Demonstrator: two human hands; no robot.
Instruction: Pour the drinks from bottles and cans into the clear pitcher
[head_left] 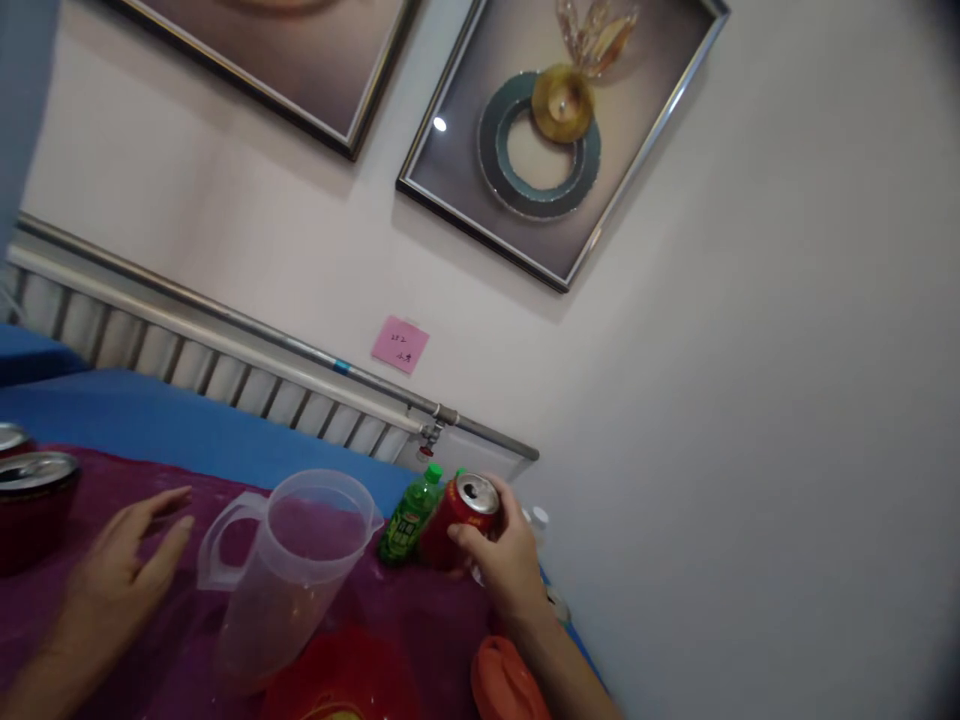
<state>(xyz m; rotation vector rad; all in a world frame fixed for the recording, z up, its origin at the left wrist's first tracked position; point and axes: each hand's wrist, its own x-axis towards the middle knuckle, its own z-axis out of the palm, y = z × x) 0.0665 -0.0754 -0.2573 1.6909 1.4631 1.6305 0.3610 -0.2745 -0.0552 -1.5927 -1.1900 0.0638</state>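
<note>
My right hand [501, 548] is wrapped round a red drink can [459, 515] with an opened top. Just left of that can stands a green bottle [409, 520] with a green cap. My left hand [133, 565] holds nothing, its fingers apart, near the handle of a clear plastic pitcher [289, 580]. A small amount of liquid seems to show low in the pitcher, though I cannot be sure. At the far left edge is another opened red can [36, 510], with a second can [12, 438] partly hidden behind it.
A purple cover [172, 640] lies over the blue table [172, 420]. Near me are a red item [352, 670] and an orange item [506, 680]. A white-capped bottle [538, 522] is partly hidden behind my right hand. Beyond stand a radiator [225, 380] and the wall with framed pictures [562, 140].
</note>
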